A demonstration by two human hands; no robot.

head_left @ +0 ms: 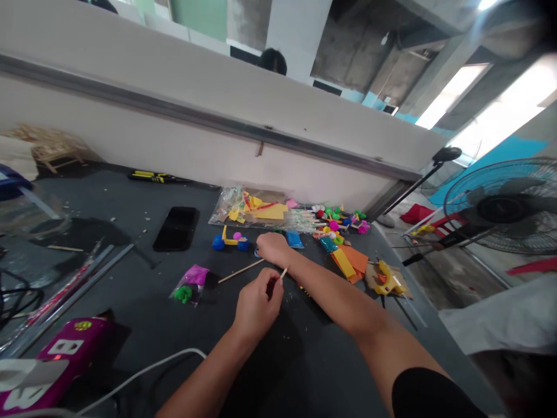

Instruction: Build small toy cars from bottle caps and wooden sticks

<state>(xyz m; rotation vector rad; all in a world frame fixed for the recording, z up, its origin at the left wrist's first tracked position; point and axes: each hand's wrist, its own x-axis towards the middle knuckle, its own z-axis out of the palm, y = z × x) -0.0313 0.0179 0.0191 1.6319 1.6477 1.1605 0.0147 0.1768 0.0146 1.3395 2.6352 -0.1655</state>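
Dark grey worktable (130,290) runs up to a pale partition wall (174,139), with a standing fan (505,206) on the far right.

Left to right: a pink box (56,354) at the near left edge, a black phone (176,228) lying flat further back, then a small bag (190,284) with pink and green bits inside. A thin wooden stick (240,271) lies bare on the table just right of that bag.

Our left hand (256,305) is curled, fingers pinching a short pale stick (283,273); only its tip shows above the knuckles, thin and light wood-coloured. It sits mid-table, near us.

Our right hand (273,247) is just beyond it, closed down onto the table; we cannot tell what it grips. A blue-wheeled yellow toy (230,241) sits just left of it.

Further right: orange and yellow sheets (350,261), then a yellow glue gun (387,281).
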